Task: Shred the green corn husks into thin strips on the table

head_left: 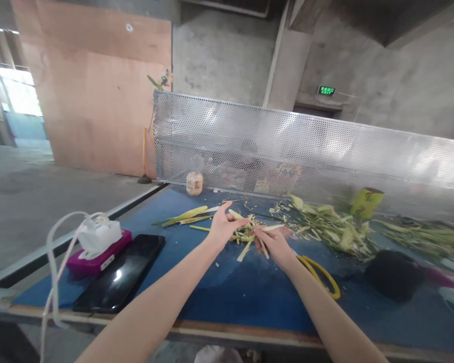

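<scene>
Your left hand (223,229) pinched pale stalk piece (235,214), fingers curled close round it. Your right hand (275,244) pinched thin stalk strip (269,228), fingers narrow. Both hands touched small pile of stalk bits (245,235), middle of blue table top (249,292). Yellow scissors (322,275) lay just beside right wrist. Big leaf heap (333,227) to right. Black phone (121,275) and pink box (94,259) near left edge. Shiny metal screen with holes (306,146) stood along back of table. Behind: grey wall (223,50), big wooden board (94,91), green exit sign (326,91).

The green sign (326,91) on the far wall (401,70) probably reads "EXIT".
</scene>
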Demonstrator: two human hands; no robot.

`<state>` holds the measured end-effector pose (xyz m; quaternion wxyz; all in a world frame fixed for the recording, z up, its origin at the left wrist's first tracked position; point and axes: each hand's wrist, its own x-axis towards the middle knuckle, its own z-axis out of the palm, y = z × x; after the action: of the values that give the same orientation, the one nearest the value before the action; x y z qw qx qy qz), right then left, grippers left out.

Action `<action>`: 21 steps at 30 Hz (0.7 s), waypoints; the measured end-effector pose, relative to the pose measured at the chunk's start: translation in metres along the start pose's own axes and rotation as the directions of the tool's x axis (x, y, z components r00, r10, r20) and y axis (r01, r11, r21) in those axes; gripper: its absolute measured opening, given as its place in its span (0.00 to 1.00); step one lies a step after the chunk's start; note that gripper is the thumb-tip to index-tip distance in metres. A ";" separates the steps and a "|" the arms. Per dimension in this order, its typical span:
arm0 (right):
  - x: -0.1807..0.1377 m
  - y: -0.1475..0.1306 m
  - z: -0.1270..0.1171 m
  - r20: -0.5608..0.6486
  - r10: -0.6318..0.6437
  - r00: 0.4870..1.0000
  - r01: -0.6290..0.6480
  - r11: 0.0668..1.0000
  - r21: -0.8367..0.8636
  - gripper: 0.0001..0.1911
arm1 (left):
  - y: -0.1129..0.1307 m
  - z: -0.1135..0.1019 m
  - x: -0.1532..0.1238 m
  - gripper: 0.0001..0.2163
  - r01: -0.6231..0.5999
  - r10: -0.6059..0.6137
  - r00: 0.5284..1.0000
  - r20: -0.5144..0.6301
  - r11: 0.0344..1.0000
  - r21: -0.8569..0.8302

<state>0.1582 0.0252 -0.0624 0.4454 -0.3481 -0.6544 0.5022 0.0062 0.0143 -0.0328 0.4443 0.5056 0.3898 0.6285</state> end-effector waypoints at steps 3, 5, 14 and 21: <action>-0.001 -0.003 0.001 0.015 -0.017 1.000 0.018 0.999 -0.033 0.18 | 0.001 0.000 0.000 0.38 -0.029 0.030 0.999 0.029 0.999 -0.023; -0.001 -0.004 0.001 0.032 -0.012 0.999 0.013 1.000 -0.026 0.21 | -0.001 0.001 0.000 0.39 -0.022 0.026 0.998 0.050 0.997 -0.070; 0.001 -0.005 -0.001 -0.034 -0.046 0.998 0.043 0.995 -0.085 0.28 | -0.017 0.006 -0.003 0.44 0.234 -0.233 0.969 0.086 0.972 0.000; -0.001 -0.005 0.002 0.062 -0.016 0.998 0.025 0.989 -0.145 0.27 | -0.009 0.014 -0.012 0.40 0.147 -0.121 0.966 0.227 0.984 -0.102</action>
<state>0.1572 0.0221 -0.0578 0.4041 -0.3575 -0.7060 0.4588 0.0229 0.0068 -0.0422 0.5551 0.5175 0.3338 0.5591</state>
